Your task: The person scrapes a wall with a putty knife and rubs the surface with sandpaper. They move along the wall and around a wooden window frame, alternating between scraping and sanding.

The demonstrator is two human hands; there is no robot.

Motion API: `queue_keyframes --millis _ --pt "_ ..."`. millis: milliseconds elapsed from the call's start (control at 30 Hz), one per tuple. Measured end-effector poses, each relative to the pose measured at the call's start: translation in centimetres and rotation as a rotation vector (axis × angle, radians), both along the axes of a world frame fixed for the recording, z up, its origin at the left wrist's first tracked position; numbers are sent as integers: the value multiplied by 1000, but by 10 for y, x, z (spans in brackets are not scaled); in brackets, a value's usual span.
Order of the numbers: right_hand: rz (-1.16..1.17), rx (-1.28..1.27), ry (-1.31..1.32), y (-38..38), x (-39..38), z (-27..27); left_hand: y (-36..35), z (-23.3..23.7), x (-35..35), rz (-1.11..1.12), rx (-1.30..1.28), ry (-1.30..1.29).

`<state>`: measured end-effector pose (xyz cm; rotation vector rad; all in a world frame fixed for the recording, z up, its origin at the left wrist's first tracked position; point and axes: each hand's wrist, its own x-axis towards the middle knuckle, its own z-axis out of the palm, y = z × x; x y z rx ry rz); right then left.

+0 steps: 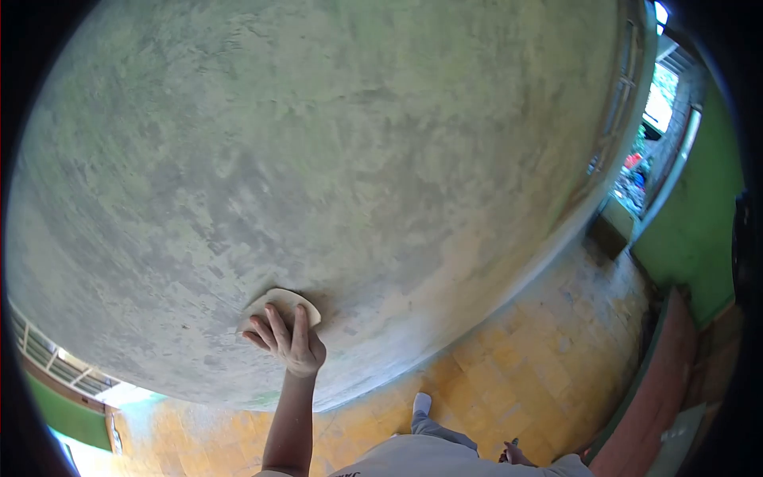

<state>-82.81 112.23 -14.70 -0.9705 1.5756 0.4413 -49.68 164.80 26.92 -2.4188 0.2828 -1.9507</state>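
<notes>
My left hand presses a pale, thin, rounded pad flat against the patchy grey-green wall, low in the view and left of centre. Its fingers are spread over the pad. Near the bottom edge, beside my light shirt, my right hand is closed around a small dark object, too small to name.
Below the wall lies a yellow tiled floor, with my foot on it. A green wall and a bright opening are at the right. A reddish ledge curves along the lower right.
</notes>
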Motion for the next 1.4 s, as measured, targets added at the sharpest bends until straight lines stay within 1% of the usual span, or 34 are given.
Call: queue_keyframes --millis 67,133,200,267,333,367,400,433,467,533,567,600,633,667,733,767,800,833,867,900,933,967,1000,1067,1100,1133,1167,1200,1233,1267,1300,1333,1400 --pt "258 -9 10 21 -32 9 -3 3 0 44 5 -15" --pt "349 1 -78 34 -46 16 -4 3 -1 34 -15 -1" --pt "389 -59 -25 45 -29 40 -3 2 -2 14 -23 15" --pt "463 -233 -97 43 -14 49 -9 8 -8 -14 -58 59" --pt "615 -311 -189 28 0 51 -16 11 -16 -66 -103 93" --pt "591 -308 -198 27 10 65 -23 14 -23 -158 -182 95" --pt "509 -331 -222 29 19 86 -34 18 -30 -248 -260 100" --pt "428 -351 -245 31 21 94 -44 18 -39 -292 -263 97" --pt "409 -343 -252 30 19 88 -55 14 -45 -309 -248 93" --pt "353 -340 -211 20 17 74 -83 -2 -55 -583 -306 126" --pt "345 -335 -215 15 12 69 -100 -12 -59 -703 -363 183" --pt "387 -357 -197 10 4 63 -119 -22 -63 -820 -422 241" --pt "433 -381 -177 3 -3 58 -136 -28 -72 -837 -505 367" --pt "432 -381 -177 -7 -10 56 -152 -36 -76 -804 -543 482" --pt "560 -623 -179 -34 -26 53 -182 -70 -77 -877 -719 641" --pt "611 -869 -119 -59 -42 -1 -201 -82 -79 -883 -725 636" --pt "606 -879 -116 -76 -41 5 -222 -92 -81 -927 -854 706" --pt "613 -993 -57 -90 -44 15 -244 -100 -80 -970 -983 780" --pt "619 -1106 7 -108 -46 19 -266 -104 -77 -979 -988 783" --pt "618 -1108 20 -131 -47 23 -287 -109 -76 -951 -944 860" --pt "625 -970 8 -153 -49 26 -306 -112 -77 -917 -896 942" --pt "630 -829 -8 -170 -48 29 -327 -101 -75 -919 -848 1004" --pt "632 -816 -1 -184 -46 36 -348 -102 -69 -1025 -938 1001" --pt "815 -691 78 -216 -32 56 -384 -94 -61 -1134 -890 984" --pt "919 -644 47 -233 -17 62 -396 -87 -55 -1123 -891 994" --pt "1025 -595 17 -252 0 67 -409 -81 -51 -1167 -801 935" --pt "1051 -737 -70 -266 21 68 -421 -78 -48 -1207 -714 875" --pt "1075 -878 -159 -276 44 74 -430 -80 -43 -1196 -725 885" --pt "987 -926 -241 -286 75 92 -435 -83 -37 -1209 -724 848" --pt "803 -999 -455 -286 103 133 -437 -86 -31 -1218 -722 811" --pt "536 -865 -693 -294 125 152 -439 -84 -23 -1226 -687 767" --pt "256 -711 -906 -299 143 165 -439 -84 -16 -1192 -715 795" --pt "-41 -358 -1131 -298 172 197 -433 -97 5 -1085 -812 810"
